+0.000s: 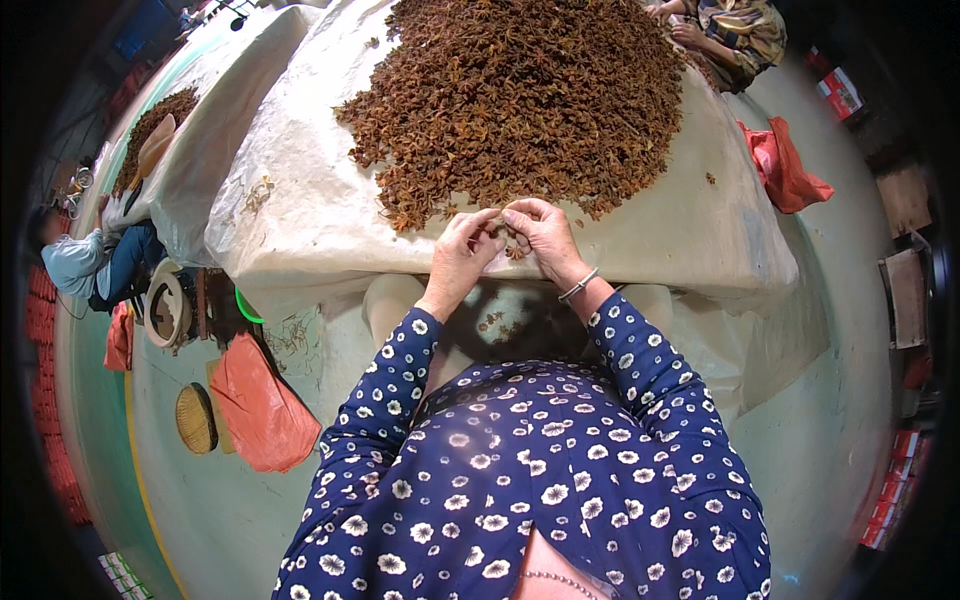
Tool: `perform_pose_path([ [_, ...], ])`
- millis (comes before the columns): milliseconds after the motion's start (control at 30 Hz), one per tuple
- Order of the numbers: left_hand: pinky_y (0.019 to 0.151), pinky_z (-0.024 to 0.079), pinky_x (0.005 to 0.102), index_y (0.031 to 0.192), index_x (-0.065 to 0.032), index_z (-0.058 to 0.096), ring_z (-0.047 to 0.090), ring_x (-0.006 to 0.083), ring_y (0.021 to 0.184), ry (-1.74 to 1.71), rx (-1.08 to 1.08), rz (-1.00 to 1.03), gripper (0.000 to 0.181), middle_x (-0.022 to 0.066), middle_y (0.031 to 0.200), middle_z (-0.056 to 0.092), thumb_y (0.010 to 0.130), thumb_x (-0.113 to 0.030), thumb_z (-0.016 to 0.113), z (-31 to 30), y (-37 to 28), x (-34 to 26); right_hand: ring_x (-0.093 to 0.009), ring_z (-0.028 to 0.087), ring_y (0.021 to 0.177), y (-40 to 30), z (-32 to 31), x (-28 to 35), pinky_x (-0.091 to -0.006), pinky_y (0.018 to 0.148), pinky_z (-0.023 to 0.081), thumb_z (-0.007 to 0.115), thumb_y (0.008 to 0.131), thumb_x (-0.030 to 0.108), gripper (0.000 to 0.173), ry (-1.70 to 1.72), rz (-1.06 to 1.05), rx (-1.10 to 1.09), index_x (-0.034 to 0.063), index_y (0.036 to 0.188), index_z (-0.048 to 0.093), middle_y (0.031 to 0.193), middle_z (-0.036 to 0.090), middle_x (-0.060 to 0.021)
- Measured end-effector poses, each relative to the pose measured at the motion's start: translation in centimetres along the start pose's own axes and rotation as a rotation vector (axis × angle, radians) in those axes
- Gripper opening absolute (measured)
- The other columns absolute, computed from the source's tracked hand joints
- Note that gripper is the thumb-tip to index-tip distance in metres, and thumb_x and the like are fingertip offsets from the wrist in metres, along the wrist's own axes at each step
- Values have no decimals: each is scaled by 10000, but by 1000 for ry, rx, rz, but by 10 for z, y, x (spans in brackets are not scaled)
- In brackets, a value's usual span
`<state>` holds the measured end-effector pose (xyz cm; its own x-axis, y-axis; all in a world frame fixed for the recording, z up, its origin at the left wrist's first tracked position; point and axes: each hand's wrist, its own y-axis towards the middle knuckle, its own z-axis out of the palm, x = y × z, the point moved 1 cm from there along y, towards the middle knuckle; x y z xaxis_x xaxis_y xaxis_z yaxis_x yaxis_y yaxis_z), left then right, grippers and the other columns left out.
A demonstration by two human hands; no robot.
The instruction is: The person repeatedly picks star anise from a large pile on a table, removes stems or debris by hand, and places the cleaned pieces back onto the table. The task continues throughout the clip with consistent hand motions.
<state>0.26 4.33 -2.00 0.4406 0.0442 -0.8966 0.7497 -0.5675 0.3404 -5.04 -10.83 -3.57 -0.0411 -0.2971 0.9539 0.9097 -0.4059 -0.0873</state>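
Observation:
My left hand point(466, 246) and my right hand point(546, 234) meet above the near edge of a table under a pale plastic sheet point(675, 240). Thumb and forefinger are pinched together on each, and the fingertips nearly touch; whatever is between them is too small and covered to make out. Just below the curled fingers of my right hand shows a single star anise point(514, 253); whether it is held or lies on the sheet I cannot tell. Beyond my hands spreads a large heap of brown star anise point(525, 112).
Across the heap at right, another person's hands point(686, 30) are at its edge. A seated person point(82, 259) is by a second heap point(154, 131) at left. Red plastic bags point(262, 409) point(784, 165) and a woven basket point(196, 418) flank the table. Star anise point(501, 328) lies below the edge.

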Motion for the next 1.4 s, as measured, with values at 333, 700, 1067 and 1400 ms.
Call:
perform_pose_path([
  [333, 637, 470, 202, 1053, -23, 658, 568, 79, 712, 10, 42, -162, 200, 12, 828, 611, 859, -72, 651, -11, -10, -10, -25, 460, 557, -34, 7, 20, -164, 472, 350, 634, 894, 127, 197, -112, 128, 185, -17, 1029, 635, 682, 551, 46],
  [700, 606, 429, 190, 1016, -5, 650, 514, 63, 648, 140, 70, 106, 169, -23, 781, 575, 881, -107, 643, -26, -15, -21, -42, 496, 590, -47, 13, 30, -202, 514, 393, 676, 840, 69, 110, -282, 50, 251, 8, 924, 640, 687, 588, 17],
  [1067, 558, 431, 267, 825, 1, 634, 542, 114, 606, 167, -312, -194, 198, 41, 647, 585, 907, -178, 604, -79, -26, 26, -264, 618, 766, -50, 8, 57, -353, 707, 508, 667, 774, 60, 135, -893, -730, 8, 58, 908, 655, 844, 624, -94],
  [1400, 869, 490, 356, 1286, -22, 506, 602, 297, 994, 765, -457, 20, 533, 195, 1156, 591, 789, -72, 692, -176, 25, 35, -282, 627, 828, -2, 27, 15, -370, 707, 517, 632, 828, 169, 150, -1254, -538, 10, 113, 962, 673, 967, 606, -95],
])
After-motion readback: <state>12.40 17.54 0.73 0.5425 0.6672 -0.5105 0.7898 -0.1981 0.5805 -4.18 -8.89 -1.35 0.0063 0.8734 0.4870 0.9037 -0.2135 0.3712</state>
